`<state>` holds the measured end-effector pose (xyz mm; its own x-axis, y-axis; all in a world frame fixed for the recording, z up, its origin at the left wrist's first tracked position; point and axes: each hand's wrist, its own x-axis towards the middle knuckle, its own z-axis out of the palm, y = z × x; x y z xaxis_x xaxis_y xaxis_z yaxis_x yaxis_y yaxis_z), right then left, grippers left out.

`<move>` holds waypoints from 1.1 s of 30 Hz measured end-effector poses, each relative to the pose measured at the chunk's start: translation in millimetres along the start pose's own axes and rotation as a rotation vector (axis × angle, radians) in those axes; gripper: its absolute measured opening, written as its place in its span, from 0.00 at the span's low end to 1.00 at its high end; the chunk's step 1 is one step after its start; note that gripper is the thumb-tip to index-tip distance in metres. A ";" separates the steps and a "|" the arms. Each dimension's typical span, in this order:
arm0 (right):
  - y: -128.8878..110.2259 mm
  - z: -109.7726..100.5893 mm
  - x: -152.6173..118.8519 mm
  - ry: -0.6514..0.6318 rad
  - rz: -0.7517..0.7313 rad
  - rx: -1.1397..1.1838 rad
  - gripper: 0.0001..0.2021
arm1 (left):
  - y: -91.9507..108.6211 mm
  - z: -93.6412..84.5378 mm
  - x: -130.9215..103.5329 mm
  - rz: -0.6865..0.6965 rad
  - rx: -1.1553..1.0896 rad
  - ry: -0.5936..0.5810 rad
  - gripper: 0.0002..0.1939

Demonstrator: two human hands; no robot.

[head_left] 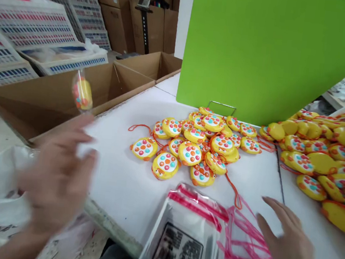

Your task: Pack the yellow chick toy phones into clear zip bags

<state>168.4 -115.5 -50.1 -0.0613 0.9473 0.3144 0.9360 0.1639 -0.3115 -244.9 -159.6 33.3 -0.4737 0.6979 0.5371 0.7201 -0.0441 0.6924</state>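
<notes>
My left hand (58, 174) is blurred, its fingers apart, at the left over the table's edge. Just beyond its fingertips a bagged yellow toy (83, 92) hangs in the air in front of an open carton. My right hand (287, 242) has thumb and fingers spread and holds nothing, above pink strips (249, 246) at the lower right. Between the hands lies a stack of clear bags (184, 230) with pink top edges and a black printed label. Behind the bags sits a loose group of yellow toys (191, 153) with coloured dots and orange cords.
The open cardboard carton (54, 99) stands against the white table's (115, 160) left side. A green panel (262, 52) rises at the back. More yellow toys (343, 165) are heaped at the right. White crates (25, 21) are stacked at the back left.
</notes>
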 end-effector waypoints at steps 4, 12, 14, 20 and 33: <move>-56.4 48.3 59.3 -0.081 -0.066 0.253 0.21 | 19.3 56.6 -88.5 0.338 -0.108 -0.757 0.06; -70.1 61.6 73.3 -0.086 0.095 0.514 0.19 | 20.1 112.6 -164.9 0.531 0.104 -0.950 0.12; -71.2 45.1 61.7 -0.129 0.182 0.610 0.19 | 17.2 112.7 -162.6 0.563 0.081 -0.949 0.08; -82.6 7.8 28.6 -0.338 0.684 1.391 0.21 | 18.9 114.9 -151.4 0.543 0.041 -0.931 0.02; -78.0 -1.2 -52.2 -0.434 0.739 1.111 0.19 | 20.9 114.5 -136.4 0.383 -0.005 -1.025 0.09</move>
<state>99.0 -178.1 -41.1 0.0267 0.8839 -0.4669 0.0514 -0.4676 -0.8824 -107.2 -173.9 -80.7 0.4297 0.9008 0.0628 0.7264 -0.3862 0.5685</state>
